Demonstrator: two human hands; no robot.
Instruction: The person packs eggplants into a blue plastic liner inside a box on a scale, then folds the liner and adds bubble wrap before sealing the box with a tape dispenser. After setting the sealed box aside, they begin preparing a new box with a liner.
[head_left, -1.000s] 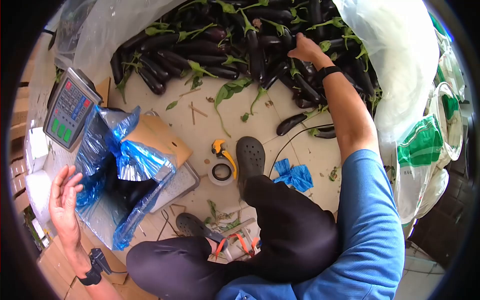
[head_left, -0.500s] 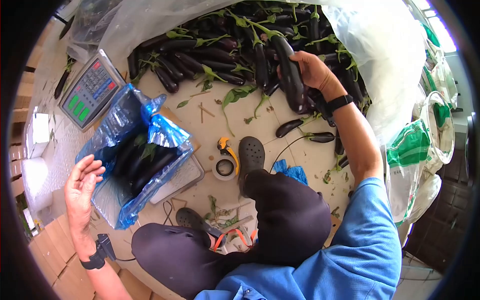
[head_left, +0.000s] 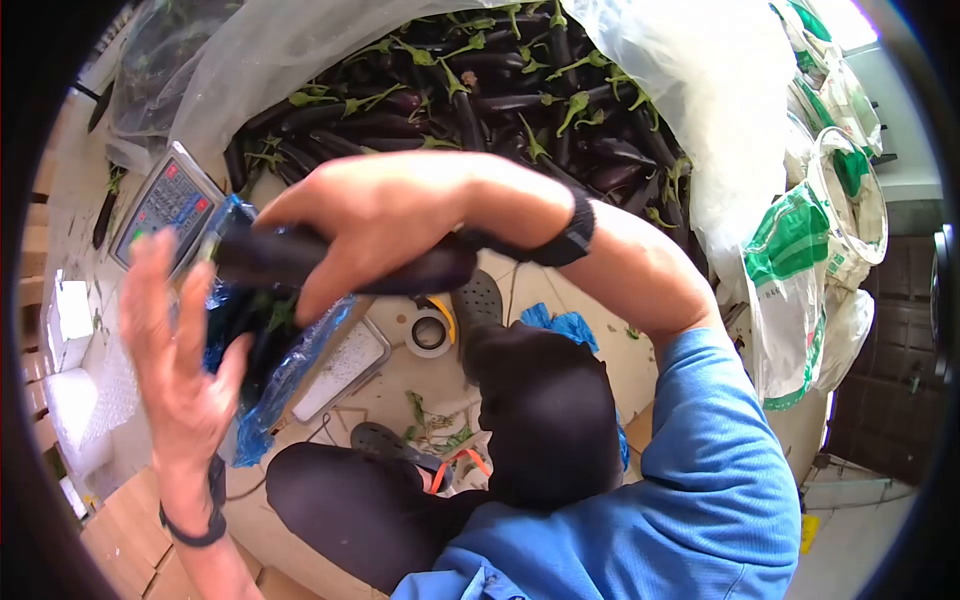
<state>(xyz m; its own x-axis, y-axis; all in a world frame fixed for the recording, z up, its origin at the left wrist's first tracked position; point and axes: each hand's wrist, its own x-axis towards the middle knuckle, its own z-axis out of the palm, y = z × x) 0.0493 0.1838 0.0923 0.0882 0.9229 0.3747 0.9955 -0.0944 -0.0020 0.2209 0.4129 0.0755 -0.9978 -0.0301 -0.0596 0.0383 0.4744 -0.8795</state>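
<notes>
My right hand [head_left: 375, 205] grips a long dark eggplant [head_left: 435, 275], blurred by motion, and holds it sideways over the blue plastic bag [head_left: 252, 445]. More eggplants lie inside that bag, partly hidden by the hands. At the bag's left side my left hand [head_left: 185, 360] is raised with its fingers spread and nothing in it. The bag rests above a scale's metal platform [head_left: 345, 375], beside the scale's keypad display [head_left: 170, 208].
A large heap of eggplants [head_left: 480, 85] fills the back, framed by clear plastic sheeting [head_left: 700, 110]. A tape roll [head_left: 430, 332] lies near my shoe [head_left: 478, 300]. Crumpled blue plastic [head_left: 565, 325] is on the floor, and white-green sacks [head_left: 790, 290] stand at right.
My right hand has carried the eggplant from the heap leftward to above the blue bag. My left hand has shifted slightly right and up, closer to the bag's opening.
</notes>
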